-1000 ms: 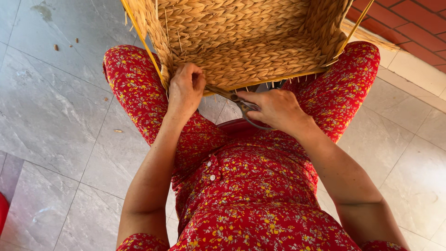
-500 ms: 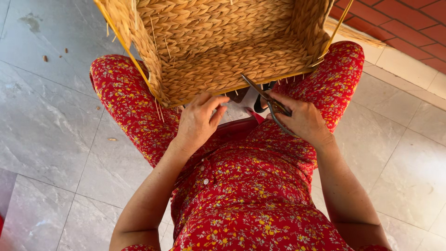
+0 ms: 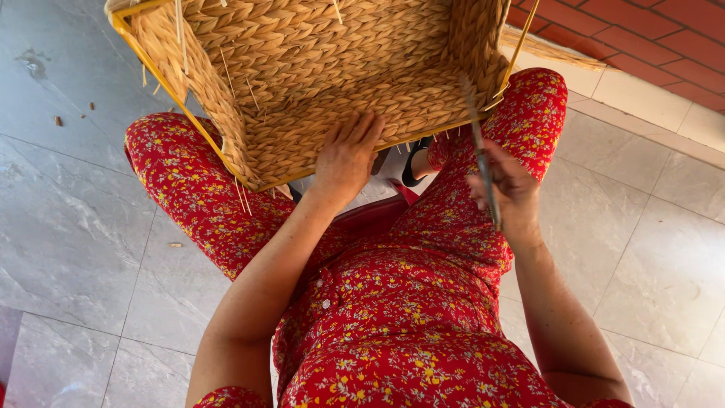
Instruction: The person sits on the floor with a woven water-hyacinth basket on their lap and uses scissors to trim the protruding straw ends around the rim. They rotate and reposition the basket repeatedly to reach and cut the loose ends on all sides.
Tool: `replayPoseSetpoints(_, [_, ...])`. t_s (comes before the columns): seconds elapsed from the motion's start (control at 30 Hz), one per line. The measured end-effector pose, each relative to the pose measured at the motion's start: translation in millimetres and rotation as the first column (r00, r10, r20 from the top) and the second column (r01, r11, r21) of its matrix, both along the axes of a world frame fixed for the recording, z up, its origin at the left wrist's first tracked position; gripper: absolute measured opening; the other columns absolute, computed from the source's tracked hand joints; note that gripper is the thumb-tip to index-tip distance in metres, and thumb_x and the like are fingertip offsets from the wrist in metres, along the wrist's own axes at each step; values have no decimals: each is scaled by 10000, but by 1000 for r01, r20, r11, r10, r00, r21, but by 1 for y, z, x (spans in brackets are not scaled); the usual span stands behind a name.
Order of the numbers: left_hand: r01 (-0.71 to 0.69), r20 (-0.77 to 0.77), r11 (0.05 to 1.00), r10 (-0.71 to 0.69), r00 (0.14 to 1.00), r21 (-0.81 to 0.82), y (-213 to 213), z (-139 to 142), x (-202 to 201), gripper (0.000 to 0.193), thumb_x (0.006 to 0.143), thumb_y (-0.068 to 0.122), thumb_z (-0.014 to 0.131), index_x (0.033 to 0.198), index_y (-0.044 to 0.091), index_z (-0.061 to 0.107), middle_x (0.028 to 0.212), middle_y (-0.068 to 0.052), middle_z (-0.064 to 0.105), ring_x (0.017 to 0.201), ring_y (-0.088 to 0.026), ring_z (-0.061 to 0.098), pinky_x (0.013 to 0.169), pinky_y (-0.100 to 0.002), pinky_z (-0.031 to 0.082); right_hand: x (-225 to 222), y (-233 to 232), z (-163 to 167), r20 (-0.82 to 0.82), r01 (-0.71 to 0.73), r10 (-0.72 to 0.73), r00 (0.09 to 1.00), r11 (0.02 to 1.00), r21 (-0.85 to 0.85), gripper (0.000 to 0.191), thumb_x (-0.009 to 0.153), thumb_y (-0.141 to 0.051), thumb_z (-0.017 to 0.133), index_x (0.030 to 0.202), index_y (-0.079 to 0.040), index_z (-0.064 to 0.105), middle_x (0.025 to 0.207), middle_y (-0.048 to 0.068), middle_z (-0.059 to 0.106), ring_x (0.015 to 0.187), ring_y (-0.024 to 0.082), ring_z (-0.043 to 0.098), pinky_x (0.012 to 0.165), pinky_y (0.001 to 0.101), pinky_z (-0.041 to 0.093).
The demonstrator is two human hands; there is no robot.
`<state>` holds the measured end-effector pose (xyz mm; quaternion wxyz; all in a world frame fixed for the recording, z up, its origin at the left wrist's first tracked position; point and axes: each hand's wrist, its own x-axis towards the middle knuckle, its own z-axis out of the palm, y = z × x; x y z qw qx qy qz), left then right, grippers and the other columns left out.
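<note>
Trimming a woven straw basket (image 3: 325, 83) propped across the knees

Left hand (image 3: 346, 160) lies flat on the basket's near edge, fingers spread; right hand (image 3: 512, 190) wraps a slim metal tool (image 3: 482, 162) beside the near right corner, blade upright. A slip could nick the weave or the steadying hand

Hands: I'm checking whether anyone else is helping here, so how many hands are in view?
2. The left hand lies flat on the woven basket. The right hand grips scissors beside the basket's right corner.
</note>
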<state>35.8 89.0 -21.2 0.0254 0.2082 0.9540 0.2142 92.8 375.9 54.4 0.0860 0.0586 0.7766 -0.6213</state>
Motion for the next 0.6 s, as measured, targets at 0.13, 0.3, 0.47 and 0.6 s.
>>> replayPoseSetpoints(0.13, [-30,-54,999,31,998,32,3,-19,3,578,1005,207,645,1541,107,453,1549,-117,513,1451,-290,460,1196,-488,357,4,8,-9,-122,101,-142,982,951,-292,593,998,-206,751,1523,-41,529,820,28,621,642,74,561,551,216,437])
replayPoseSetpoints(0.3, [-19,-66,999,22,998,48,4,-19,-3,523,1006,202,633,1495,76,500,1493,-135,565,1392,-309,517,1154,-481,397,8,10,-15,-199,78,-171,965,910,-408,570,1033,-234,753,1533,-51,552,826,41,607,613,85,549,548,216,419])
replayPoseSetpoints(0.47, [-48,-19,993,51,999,106,-4,-3,-11,461,992,156,634,1441,74,567,1448,-113,618,1363,-286,589,1137,-437,487,9,12,-21,-181,90,-174,968,913,-398,548,1038,-214,755,1527,-76,549,828,41,617,654,104,555,556,228,423])
replayPoseSetpoints(0.6, [-29,-73,996,35,997,87,-4,-1,-9,455,1012,137,625,1454,55,556,1456,-126,601,1346,-305,575,1126,-467,457,8,10,-21,-130,129,-183,974,929,-348,559,1021,-173,750,1526,-75,532,853,39,634,674,99,577,566,229,447])
